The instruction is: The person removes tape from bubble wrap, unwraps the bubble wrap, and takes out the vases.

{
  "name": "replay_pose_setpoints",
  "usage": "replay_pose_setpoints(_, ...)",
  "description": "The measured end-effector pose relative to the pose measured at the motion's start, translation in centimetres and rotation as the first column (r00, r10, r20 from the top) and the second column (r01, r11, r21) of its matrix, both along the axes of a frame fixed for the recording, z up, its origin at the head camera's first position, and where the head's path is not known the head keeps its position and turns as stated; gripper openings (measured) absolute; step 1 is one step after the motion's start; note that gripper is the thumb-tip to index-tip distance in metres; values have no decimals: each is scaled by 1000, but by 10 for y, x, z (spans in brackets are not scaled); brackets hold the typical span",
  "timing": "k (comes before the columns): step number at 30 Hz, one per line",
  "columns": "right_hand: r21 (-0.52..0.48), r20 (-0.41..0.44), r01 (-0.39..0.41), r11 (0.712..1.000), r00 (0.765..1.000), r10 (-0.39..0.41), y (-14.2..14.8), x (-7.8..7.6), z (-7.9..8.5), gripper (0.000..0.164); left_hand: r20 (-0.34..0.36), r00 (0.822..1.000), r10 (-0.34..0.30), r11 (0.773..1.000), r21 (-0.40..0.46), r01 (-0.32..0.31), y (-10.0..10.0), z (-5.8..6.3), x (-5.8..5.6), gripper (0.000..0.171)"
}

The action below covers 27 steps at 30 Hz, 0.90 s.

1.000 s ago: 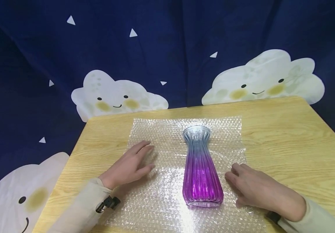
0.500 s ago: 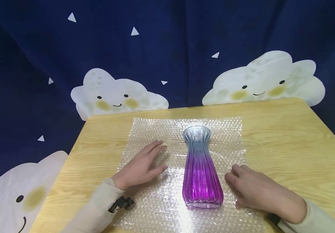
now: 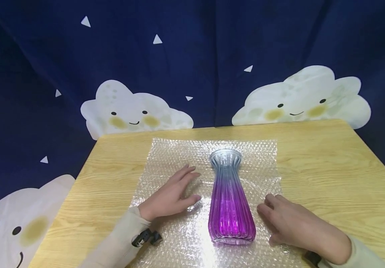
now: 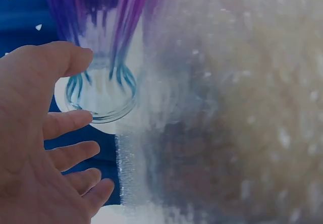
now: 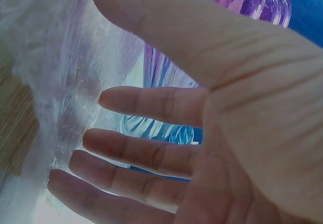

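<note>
A ribbed glass vase (image 3: 231,201), pale blue at its flared mouth and purple towards the base, lies on a sheet of bubble wrap (image 3: 175,152) with its mouth pointing away from me. My left hand (image 3: 170,195) hovers over the wrap to the left of the vase, fingers spread and apart from it. In the left wrist view, nothing is between the thumb and fingers of that hand (image 4: 45,118). To the right of the vase, my right hand (image 3: 296,223) has its fingertips at the wrap's right side. The right wrist view shows those fingers (image 5: 146,143) nearly straight, touching the bubble wrap.
A light wooden table (image 3: 330,163) extends beyond the wrap on both sides. Behind its far edge hangs a dark blue curtain (image 3: 145,67) printed with smiling clouds and white triangles. A small black device (image 3: 145,237) is strapped at the left wrist.
My left hand has moved to the right, over the wrap and nearer to the vase. The right hand and the vase have stayed in place; the head view has shifted slightly.
</note>
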State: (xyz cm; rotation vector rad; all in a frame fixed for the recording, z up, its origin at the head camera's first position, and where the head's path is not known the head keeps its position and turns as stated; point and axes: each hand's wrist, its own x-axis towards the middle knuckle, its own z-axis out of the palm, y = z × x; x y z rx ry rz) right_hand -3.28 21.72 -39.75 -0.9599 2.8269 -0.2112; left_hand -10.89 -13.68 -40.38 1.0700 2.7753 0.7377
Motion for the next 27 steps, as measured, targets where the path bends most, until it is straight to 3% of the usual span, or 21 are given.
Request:
replay_pose_setpoints(5, 7, -12, 7, 1000, 1000, -7, 0, 0, 0, 58, 0, 1000, 6, 1000, 2, -6, 1, -9, -4, 71)
replay_pose_setpoints(12, 13, -1, -1, 1000, 1000, 1, 1, -2, 0, 58, 156, 987, 38, 998, 33, -44, -2, -16, -10, 77)
replay_pose_setpoints(17, 18, 1, 0, 1000, 1000, 0, 1, -2, 0, 58, 192, 980, 59, 995, 68, -73, -8, -24, -15, 74)
replay_pose_setpoints(23, 19, 8, 6, 1000, 1000, -6, 1, -2, -1, 58, 226, 974, 6, 997, 79, -24, -16, -29, -16, 74)
replay_pose_setpoints(27, 21, 8, 7, 1000, 1000, -7, 0, -2, -1, 59, 281, 959, 35, 996, 70, -57, -21, -31, -15, 78)
